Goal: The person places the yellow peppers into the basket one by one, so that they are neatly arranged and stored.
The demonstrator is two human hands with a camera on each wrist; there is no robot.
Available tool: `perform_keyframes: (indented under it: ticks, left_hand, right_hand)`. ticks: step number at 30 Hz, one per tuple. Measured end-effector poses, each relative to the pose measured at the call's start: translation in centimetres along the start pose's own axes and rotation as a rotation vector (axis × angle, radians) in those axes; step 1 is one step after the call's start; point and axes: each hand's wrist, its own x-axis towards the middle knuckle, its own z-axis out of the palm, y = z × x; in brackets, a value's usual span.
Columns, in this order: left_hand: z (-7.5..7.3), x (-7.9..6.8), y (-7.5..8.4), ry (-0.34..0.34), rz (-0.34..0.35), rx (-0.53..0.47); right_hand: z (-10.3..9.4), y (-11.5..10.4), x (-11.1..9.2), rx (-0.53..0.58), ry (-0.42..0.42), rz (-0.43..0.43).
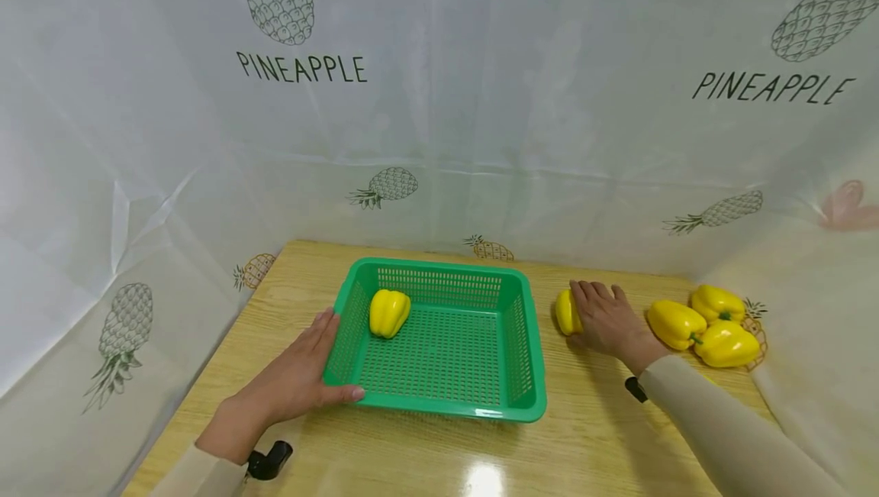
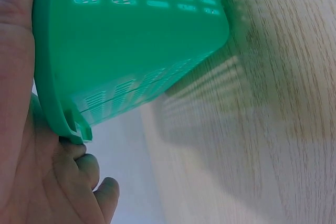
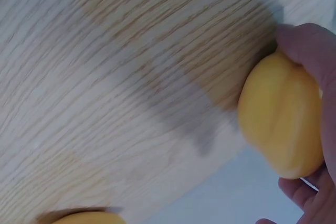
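Note:
A yellow bell pepper (image 3: 281, 116) is gripped in my right hand (image 1: 607, 323), thumb on one side and fingers on the other. In the head view this pepper (image 1: 567, 312) shows at the wooden table, right of the green basket (image 1: 539, 359), partly hidden by the hand. My left hand (image 1: 291, 375) rests at the basket's near left corner. Its thumb lies on the front rim and its extended fingers lie along the left side. The left wrist view shows that hand beside the basket's outer wall (image 2: 126, 51). Inside the basket, at the left, sits another yellow bell pepper (image 1: 389, 313).
Several yellow bell peppers lie at the table's right side, among them one at the left of the group (image 1: 676, 324), one at the back (image 1: 717, 303) and one in front (image 1: 726, 343). A pineapple-print sheet (image 1: 467, 115) hangs behind and beside the wooden table (image 1: 405, 455).

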Motion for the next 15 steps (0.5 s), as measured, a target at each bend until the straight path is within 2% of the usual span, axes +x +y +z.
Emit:
perform_keyframes:
  ticks: [10,15]
  left_hand:
    - [-0.03,0.01,-0.01,-0.011,-0.007,-0.008]
    - [-0.08,0.07,0.04,-0.010,-0.009,0.005]
  right_hand:
    - [-0.45,-0.23,0.24,0.044,-0.024,0.007]
    - [-0.38,0.10,0.25,0.011,0.004,0.002]
